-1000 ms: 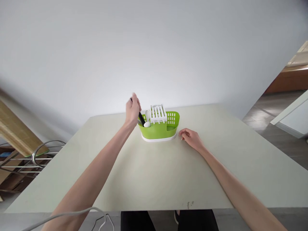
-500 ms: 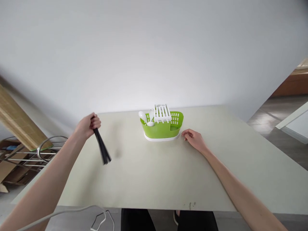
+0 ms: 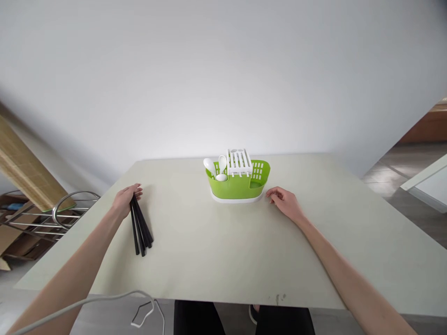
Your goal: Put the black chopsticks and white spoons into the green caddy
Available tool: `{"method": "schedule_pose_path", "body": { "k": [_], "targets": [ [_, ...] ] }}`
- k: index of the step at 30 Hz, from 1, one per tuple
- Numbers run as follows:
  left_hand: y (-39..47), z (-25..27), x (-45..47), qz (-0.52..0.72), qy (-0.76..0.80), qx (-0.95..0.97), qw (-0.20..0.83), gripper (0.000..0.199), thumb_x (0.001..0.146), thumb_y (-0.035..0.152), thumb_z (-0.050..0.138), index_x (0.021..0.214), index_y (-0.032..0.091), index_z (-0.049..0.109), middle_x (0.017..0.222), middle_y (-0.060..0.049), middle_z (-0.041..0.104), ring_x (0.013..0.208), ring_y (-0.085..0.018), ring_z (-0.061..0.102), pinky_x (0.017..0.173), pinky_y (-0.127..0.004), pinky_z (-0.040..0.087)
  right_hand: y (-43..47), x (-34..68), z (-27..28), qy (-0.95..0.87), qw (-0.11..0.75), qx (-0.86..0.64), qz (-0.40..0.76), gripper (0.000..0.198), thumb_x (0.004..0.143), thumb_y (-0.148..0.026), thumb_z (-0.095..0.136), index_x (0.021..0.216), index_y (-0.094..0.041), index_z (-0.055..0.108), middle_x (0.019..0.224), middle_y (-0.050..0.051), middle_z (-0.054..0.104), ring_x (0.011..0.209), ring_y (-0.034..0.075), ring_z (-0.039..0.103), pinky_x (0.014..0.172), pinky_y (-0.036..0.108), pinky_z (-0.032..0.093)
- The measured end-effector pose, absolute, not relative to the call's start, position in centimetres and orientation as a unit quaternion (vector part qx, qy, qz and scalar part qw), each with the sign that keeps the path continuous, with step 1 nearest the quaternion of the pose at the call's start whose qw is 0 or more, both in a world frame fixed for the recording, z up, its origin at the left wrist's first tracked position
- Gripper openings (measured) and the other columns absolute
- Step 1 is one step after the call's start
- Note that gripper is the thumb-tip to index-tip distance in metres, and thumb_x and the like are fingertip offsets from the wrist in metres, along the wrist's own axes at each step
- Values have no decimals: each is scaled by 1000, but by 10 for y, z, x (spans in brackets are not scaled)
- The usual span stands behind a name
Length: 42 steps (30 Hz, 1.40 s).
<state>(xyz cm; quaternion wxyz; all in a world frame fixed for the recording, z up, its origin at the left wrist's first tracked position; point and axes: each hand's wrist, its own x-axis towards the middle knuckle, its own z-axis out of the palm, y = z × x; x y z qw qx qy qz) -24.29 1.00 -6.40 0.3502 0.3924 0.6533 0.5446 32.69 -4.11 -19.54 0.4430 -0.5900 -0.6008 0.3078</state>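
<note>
My left hand (image 3: 127, 199) is low over the left part of the table, its fingers loosely around the upper ends of several black chopsticks (image 3: 140, 228). They fan out toward me, with their lower ends at the tabletop. My right hand (image 3: 283, 201) rests on the table just right of a green basket (image 3: 228, 188), fingers loosely curled and holding nothing. White spoons (image 3: 209, 165) stand in the basket's left part. A white slotted rack (image 3: 240, 162) sits across its top, and a white base (image 3: 237, 200) is under it.
The pale table (image 3: 209, 260) meets a white wall at the back. Left of it stand a metal rack (image 3: 59, 216), cardboard boxes (image 3: 10, 239) and a leaning bamboo-coloured panel (image 3: 28, 163). A white cable (image 3: 104, 298) crosses near the table's front left edge.
My left hand has come down to the table with the chopsticks, and its grip looks looser. The chopsticks have spread from a tight bundle into a fan. My right hand stays by the basket.
</note>
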Motion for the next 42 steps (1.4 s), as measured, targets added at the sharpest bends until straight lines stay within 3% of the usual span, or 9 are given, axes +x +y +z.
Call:
{"method": "schedule_pose_path", "body": {
  "k": [5, 10, 17, 22, 29, 33, 36, 39, 42],
  "targets": [
    [15, -60, -251, 567, 711, 354, 218, 16, 94, 22, 69, 80, 13, 68, 74, -2, 67, 78, -15, 59, 75, -26, 42, -42, 327, -194, -602, 440, -593, 304, 23, 84, -30, 52, 92, -25, 73, 79, 1, 74, 74, 20, 70, 71, 31, 50],
    [17, -44, -248, 609, 709, 333, 124, 30, 102, 17, 54, 72, 16, 61, 62, 3, 60, 72, -15, 54, 77, -27, 41, -43, 326, -193, -596, 444, -593, 309, 22, 83, -30, 52, 90, -25, 73, 80, 1, 74, 73, 19, 70, 73, 31, 50],
    [32, -23, -212, 640, 654, 384, 125, 29, 107, 20, 46, 82, 14, 60, 81, -1, 68, 84, -13, 60, 80, -25, 43, -44, 325, -192, -597, 440, -597, 305, 23, 84, -29, 52, 90, -25, 73, 78, 0, 73, 74, 20, 69, 75, 32, 49],
    [41, -18, -155, 622, 597, 484, 149, 24, 104, 36, 56, 93, 17, 66, 103, -5, 75, 99, -15, 66, 89, -26, 47, -44, 324, -190, -595, 439, -599, 309, 23, 83, -28, 51, 90, -24, 73, 76, 0, 73, 73, 20, 68, 72, 31, 48],
    [22, -1, -45, 452, 524, 701, 172, 33, 93, 49, 64, 113, 22, 63, 131, -10, 70, 124, -24, 63, 107, -39, 48, -45, 324, -186, -593, 434, -600, 316, 24, 84, -28, 50, 91, -24, 73, 76, 0, 72, 71, 18, 67, 68, 29, 47],
    [23, 0, -10, 338, 498, 768, 216, 60, 81, 37, 73, 135, 27, 51, 153, -10, 53, 144, -28, 49, 118, -46, 42, -45, 324, -185, -590, 443, -596, 319, 23, 84, -28, 50, 90, -24, 72, 77, 0, 73, 72, 18, 68, 69, 29, 48],
    [27, 0, -2, 264, 472, 796, 271, 78, 76, 33, 73, 147, 32, 42, 160, -10, 45, 152, -31, 40, 117, -49, 44, -44, 324, -186, -592, 454, -586, 318, 22, 84, -29, 51, 89, -24, 72, 79, 1, 73, 71, 18, 69, 70, 30, 49],
    [25, 1, -1, 192, 463, 830, 244, 96, 70, 39, 80, 155, 34, 36, 162, -11, 40, 150, -37, 40, 114, -52, 47, -43, 324, -186, -592, 459, -581, 319, 22, 84, -29, 51, 89, -24, 72, 79, 0, 74, 71, 18, 69, 72, 30, 49],
    [21, 1, 0, 155, 455, 858, 182, 96, 69, 40, 81, 155, 32, 40, 163, -11, 38, 152, -40, 35, 119, -54, 43, -42, 325, -186, -589, 455, -586, 321, 22, 83, -28, 51, 88, -24, 72, 76, 0, 73, 71, 18, 69, 70, 29, 49]
  ]
}}
